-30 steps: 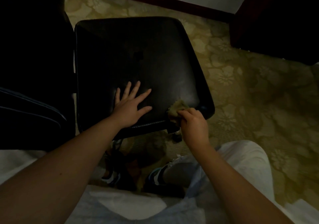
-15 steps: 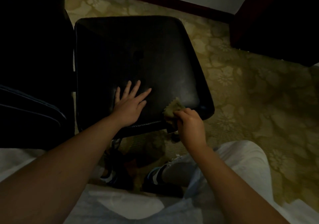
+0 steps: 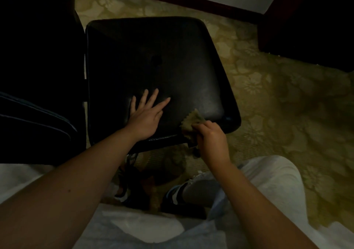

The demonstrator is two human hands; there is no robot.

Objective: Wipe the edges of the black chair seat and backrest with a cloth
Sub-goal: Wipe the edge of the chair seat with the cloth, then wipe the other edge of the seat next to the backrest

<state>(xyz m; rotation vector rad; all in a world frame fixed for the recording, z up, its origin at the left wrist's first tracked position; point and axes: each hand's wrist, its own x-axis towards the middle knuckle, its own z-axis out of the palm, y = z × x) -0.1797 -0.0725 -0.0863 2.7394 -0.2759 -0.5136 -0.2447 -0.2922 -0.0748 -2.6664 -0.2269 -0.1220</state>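
Floral carpet [image 3: 268, 99] around black chair seat [image 3: 153, 57]: left grip [image 3: 145, 118] spread flat on it, right grip [image 3: 210, 139] pinching seemingly olive cloth [image 3: 191, 122] at near edge.

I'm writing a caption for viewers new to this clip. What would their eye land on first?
The black chair seat fills the middle of the view, dark against the yellowish flowered carpet. The left hand lies flat with fingers spread on the seat's near part, while the right hand pinches an olive cloth against the near edge, toward the right corner.
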